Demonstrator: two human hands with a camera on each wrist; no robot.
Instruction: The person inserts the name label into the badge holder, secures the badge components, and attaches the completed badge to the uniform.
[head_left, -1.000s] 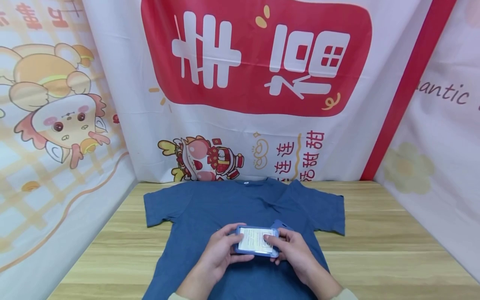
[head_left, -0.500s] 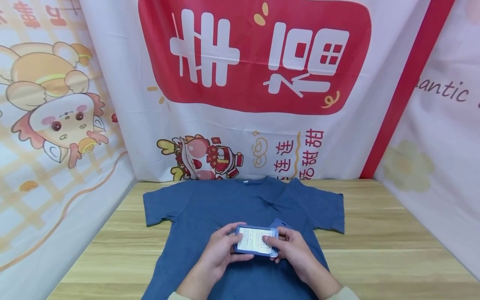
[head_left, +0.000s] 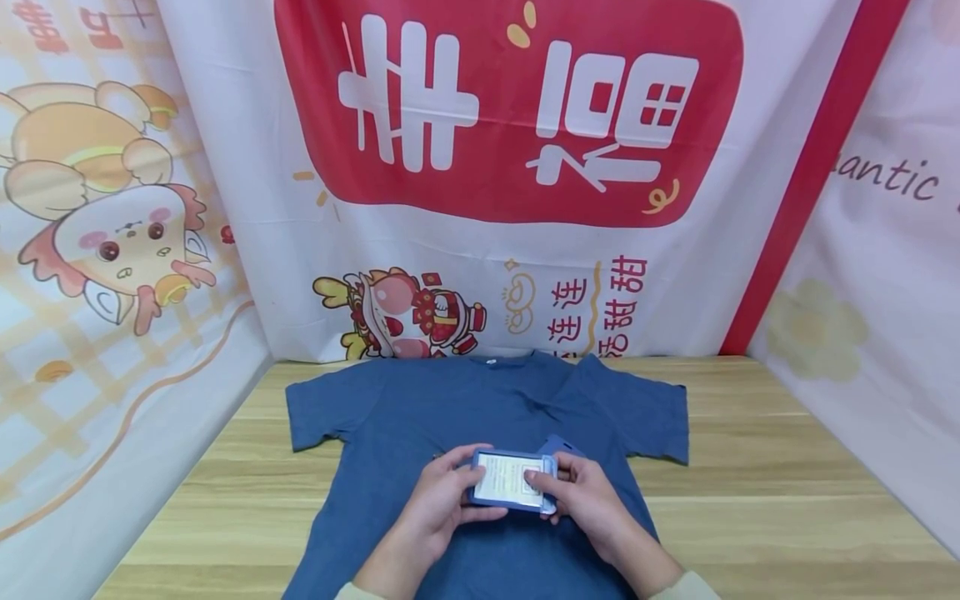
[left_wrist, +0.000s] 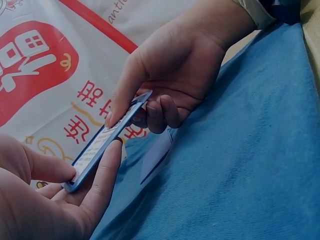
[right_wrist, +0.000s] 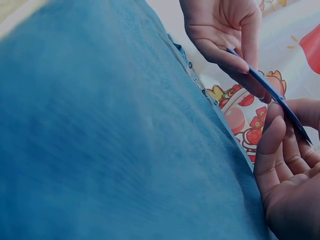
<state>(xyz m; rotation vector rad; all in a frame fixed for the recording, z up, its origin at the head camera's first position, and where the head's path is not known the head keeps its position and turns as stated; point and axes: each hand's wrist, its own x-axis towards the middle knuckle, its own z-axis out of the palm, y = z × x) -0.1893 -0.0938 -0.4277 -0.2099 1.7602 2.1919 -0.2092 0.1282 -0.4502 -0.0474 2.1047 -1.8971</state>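
A blue-framed card holder (head_left: 510, 480), with a white printed card showing in its face, is held level above a dark blue T-shirt (head_left: 457, 408). My left hand (head_left: 442, 500) pinches its left end, thumb on the face and fingers behind. At the other end my right hand (head_left: 588, 496) grips it, thumb pressed on the card's printed square. The left wrist view shows the holder (left_wrist: 97, 145) tilted between both hands. A flat blue piece (head_left: 564, 447) lies on the shirt just beyond my right hand, partly hidden by it.
The T-shirt lies spread on a wood-grain table (head_left: 750, 483), its sleeves out to both sides. Behind the table hangs a printed white and red cloth (head_left: 510, 183). More printed cloth (head_left: 135, 350) walls in the left and right sides.
Both hands keep their hold on the card holder with almost no movement. The view has shifted very slightly.
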